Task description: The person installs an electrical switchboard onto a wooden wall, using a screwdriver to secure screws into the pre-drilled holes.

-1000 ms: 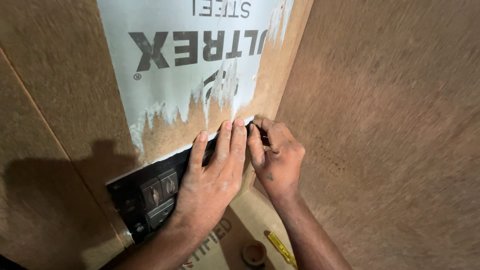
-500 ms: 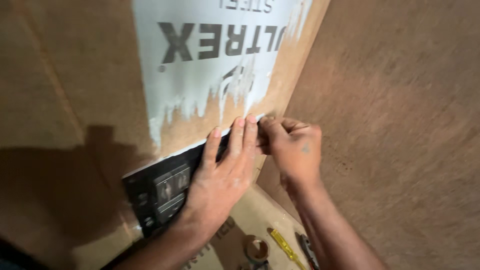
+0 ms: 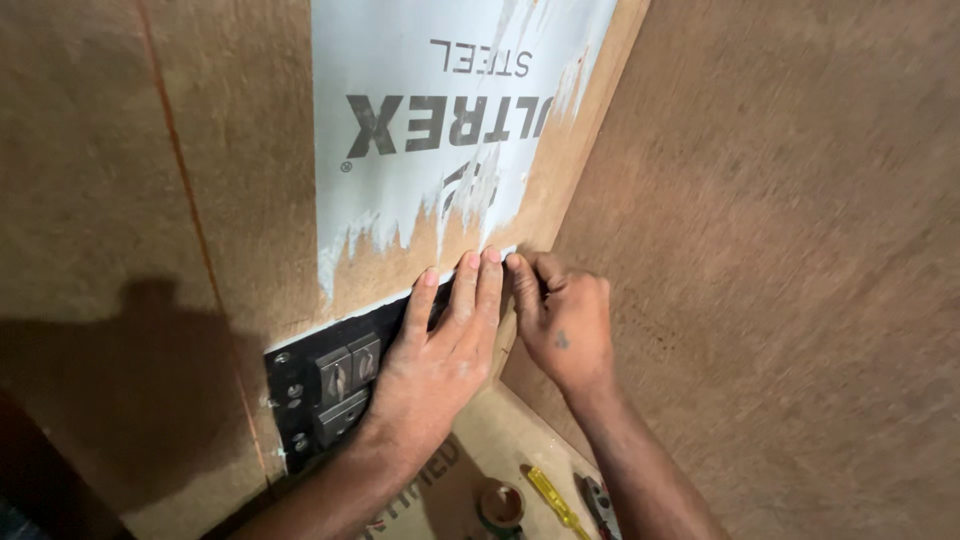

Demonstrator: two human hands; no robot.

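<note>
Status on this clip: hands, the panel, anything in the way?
Left hand flat on black switch panel. Right hand pinching white film's torn edge beside it. Screwdriver and tape roll lie below, apart from both.

Under the fingers (image 3: pixel 470 290) of the left hand (image 3: pixel 435 360) lies a black switch plate (image 3: pixel 330 375), which looks like matt plastic, with grey switches of a slight shine and small bright metal screws. Just above the fingertips the plywood panel (image 3: pixel 230 200) is matt brown, a little rough, and carries a white film (image 3: pixel 430 110) that is smooth, with a torn, flaky edge. Beside the right hand (image 3: pixel 565 330) the side board (image 3: pixel 780 250) is the same dull fibrous wood. Below the hands, the screwdriver (image 3: pixel 550 497) has a glossy yellow plastic handle.
</note>
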